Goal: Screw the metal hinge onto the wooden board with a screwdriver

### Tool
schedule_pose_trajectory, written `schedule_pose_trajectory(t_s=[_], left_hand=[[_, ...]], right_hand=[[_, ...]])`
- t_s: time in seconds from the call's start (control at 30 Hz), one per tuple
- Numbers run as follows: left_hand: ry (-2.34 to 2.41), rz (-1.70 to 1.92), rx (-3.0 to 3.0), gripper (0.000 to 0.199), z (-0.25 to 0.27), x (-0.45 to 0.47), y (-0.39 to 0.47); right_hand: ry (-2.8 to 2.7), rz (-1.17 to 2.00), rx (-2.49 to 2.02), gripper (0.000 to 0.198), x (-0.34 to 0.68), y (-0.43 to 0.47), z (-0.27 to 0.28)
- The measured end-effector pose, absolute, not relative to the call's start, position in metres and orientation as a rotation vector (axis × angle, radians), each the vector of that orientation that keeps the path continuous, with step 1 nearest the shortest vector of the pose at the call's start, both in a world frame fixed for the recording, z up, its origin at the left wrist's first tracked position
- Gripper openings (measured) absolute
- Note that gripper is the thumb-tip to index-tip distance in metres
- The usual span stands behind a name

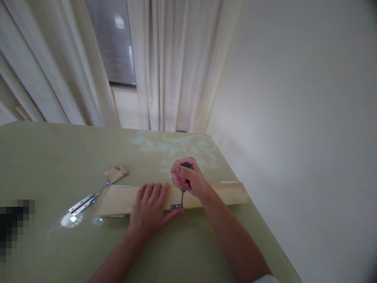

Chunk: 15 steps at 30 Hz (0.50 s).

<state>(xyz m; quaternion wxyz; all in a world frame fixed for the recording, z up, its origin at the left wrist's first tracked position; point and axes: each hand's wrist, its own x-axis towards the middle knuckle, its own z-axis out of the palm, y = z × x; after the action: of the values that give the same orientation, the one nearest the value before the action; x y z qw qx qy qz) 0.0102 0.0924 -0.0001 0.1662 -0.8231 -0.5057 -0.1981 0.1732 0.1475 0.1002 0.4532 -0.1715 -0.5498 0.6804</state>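
A long pale wooden board [118,198] lies across the green table. A small metal hinge or bracket plate [176,206] sits at its near edge. My right hand [187,177] is closed round the handle of a screwdriver [182,197], whose shaft points down onto the right end of the plate. My left hand [149,208] lies flat on the board with its fingers stretched out. Its thumb reaches along the near edge, just below the plate. The screwdriver's tip meets a hole or screw there, too small to tell which.
Left of the board lie metal hinges [81,203], several small screws or pins [105,183] and a small wooden block [117,173]. The green table [59,157] ends at a white wall [294,118] on the right. Curtains [176,59] hang behind it. A pixelated dark patch is at far left.
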Motion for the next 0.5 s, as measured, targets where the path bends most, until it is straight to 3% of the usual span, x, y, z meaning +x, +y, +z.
schedule_pose_trajectory(t_s=[0.23, 0.5], left_hand=[[-1.418, -0.613, -2.312, 0.078, -0.004, 0.010, 0.093], [-1.432, -0.668, -2.374, 0.075, -0.009, 0.006, 0.093]], right_hand=[[-1.408, 1.390, -0.625, 0.052, 0.155, 0.123, 0.105], [-1.308, 1.394, -0.567, 0.047, 0.173, 0.122, 0.124]])
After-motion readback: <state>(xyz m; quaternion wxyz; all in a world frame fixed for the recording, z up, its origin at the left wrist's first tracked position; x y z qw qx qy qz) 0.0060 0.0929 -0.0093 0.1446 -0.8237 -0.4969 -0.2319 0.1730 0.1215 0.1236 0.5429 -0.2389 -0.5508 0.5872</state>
